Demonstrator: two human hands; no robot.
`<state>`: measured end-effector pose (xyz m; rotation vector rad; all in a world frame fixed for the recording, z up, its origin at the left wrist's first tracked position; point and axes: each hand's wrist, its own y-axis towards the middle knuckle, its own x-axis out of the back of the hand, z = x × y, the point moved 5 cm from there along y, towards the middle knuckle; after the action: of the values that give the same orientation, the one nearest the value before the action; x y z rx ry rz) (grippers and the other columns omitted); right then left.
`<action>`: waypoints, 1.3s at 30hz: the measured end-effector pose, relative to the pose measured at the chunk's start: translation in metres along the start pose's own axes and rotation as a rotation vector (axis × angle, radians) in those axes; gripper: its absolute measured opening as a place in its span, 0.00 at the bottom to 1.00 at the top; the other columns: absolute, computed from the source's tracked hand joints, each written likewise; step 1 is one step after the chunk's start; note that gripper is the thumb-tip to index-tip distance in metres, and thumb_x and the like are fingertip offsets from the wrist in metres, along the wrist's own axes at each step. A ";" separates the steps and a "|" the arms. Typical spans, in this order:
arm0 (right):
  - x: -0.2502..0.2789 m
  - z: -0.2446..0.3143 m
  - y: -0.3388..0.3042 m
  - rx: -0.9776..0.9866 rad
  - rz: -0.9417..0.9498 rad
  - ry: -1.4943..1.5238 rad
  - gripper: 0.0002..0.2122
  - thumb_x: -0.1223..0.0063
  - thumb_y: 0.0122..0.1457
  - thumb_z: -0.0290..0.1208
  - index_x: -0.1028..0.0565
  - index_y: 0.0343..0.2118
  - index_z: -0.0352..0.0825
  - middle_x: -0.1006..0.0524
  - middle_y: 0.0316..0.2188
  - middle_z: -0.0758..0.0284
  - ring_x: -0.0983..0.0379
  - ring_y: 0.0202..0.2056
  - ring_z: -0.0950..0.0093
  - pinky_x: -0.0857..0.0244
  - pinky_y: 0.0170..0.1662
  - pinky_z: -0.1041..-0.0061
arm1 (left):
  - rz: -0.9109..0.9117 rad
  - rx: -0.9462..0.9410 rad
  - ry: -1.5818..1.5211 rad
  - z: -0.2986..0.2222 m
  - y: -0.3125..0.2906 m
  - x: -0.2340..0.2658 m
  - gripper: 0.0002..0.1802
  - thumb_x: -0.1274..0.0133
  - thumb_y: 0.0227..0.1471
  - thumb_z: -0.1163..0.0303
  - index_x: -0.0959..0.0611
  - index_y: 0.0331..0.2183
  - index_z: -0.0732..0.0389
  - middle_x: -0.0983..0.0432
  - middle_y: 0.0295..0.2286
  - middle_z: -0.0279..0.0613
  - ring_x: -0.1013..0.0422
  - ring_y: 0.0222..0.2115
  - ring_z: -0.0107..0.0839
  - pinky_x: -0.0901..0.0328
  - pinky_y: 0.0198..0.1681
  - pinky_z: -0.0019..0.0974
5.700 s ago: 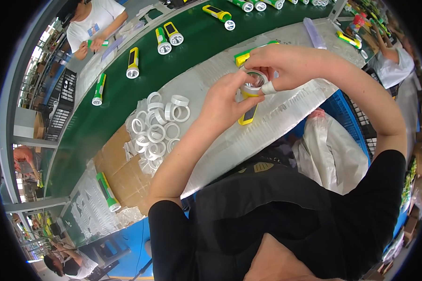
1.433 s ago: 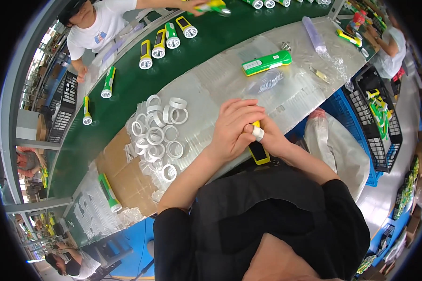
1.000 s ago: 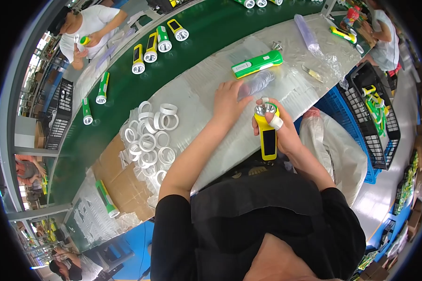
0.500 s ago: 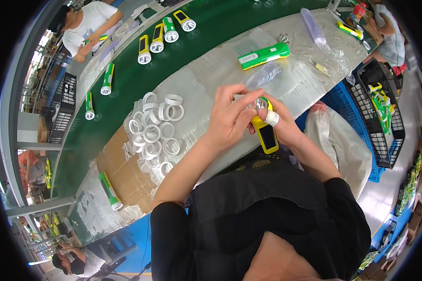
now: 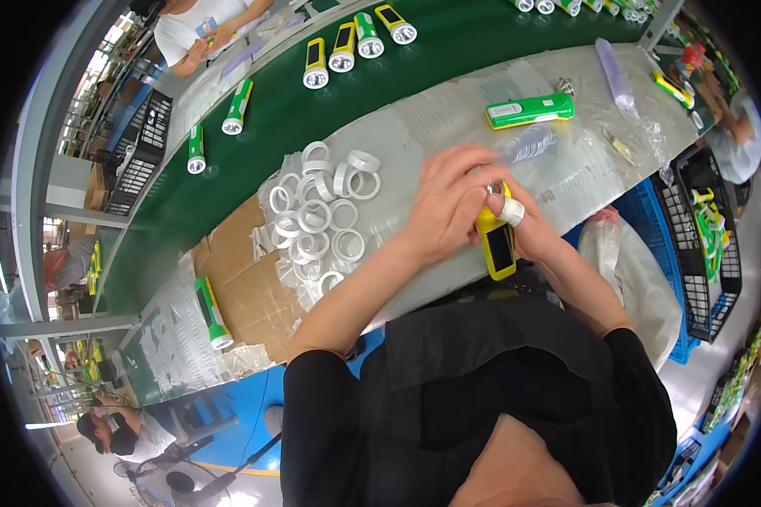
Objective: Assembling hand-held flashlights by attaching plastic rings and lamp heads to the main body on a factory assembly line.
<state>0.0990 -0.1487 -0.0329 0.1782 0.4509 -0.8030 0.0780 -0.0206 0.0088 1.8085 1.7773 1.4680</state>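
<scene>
A yellow flashlight (image 5: 499, 245) with a dark panel on its side stands nearly upright near the table's front edge. My right hand (image 5: 534, 235) is wrapped round its body; a white band covers the thumb. Closed over the flashlight's head end, my left hand (image 5: 444, 207) hides most of it, and a bit of shiny or clear part shows between the fingers. Just beyond my hands lies a row of thin clear discs (image 5: 533, 144), with a green flashlight (image 5: 528, 111) behind it. Several white rings (image 5: 314, 216) are heaped to the left of my hands.
Several flashlights (image 5: 342, 59) stand on the green belt (image 5: 271, 139) beyond the table. A cardboard sheet (image 5: 245, 262) and another green flashlight (image 5: 213, 313) lie at left. At right are a black crate (image 5: 693, 245) and a white sack (image 5: 643, 279). Other people work nearby.
The whole view has shifted, so the scene sits further right. My left hand's fingers have turned further over the flashlight's head, covering the clear part that showed before.
</scene>
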 end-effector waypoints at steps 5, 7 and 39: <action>0.015 0.025 0.012 0.240 0.026 -0.159 0.23 0.47 0.61 0.42 0.38 0.54 0.35 0.28 0.36 0.62 0.28 0.28 0.73 0.32 0.34 0.73 | 0.203 0.278 0.687 0.054 0.007 0.056 0.33 0.42 0.49 0.54 0.27 0.54 0.60 0.31 0.51 0.54 0.33 0.49 0.49 0.41 0.53 0.49; 0.013 0.023 0.018 0.232 -0.011 -0.124 0.23 0.44 0.60 0.36 0.38 0.54 0.35 0.27 0.35 0.63 0.28 0.29 0.73 0.32 0.34 0.73 | 0.539 0.478 0.897 0.092 -0.009 0.069 0.34 0.39 0.45 0.55 0.26 0.53 0.59 0.27 0.47 0.50 0.32 0.47 0.48 0.39 0.49 0.49; 0.032 0.046 0.032 0.548 -0.038 -0.261 0.25 0.44 0.60 0.38 0.38 0.56 0.34 0.26 0.45 0.67 0.26 0.41 0.75 0.31 0.44 0.73 | 0.152 0.116 0.109 -0.006 0.055 0.019 0.22 0.30 0.36 0.61 0.14 0.36 0.56 0.28 0.37 0.40 0.32 0.34 0.32 0.36 0.33 0.32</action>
<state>0.1563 -0.1618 -0.0068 0.5664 -0.0213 -0.9599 0.1041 -0.0209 0.0614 1.9951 1.8473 1.5780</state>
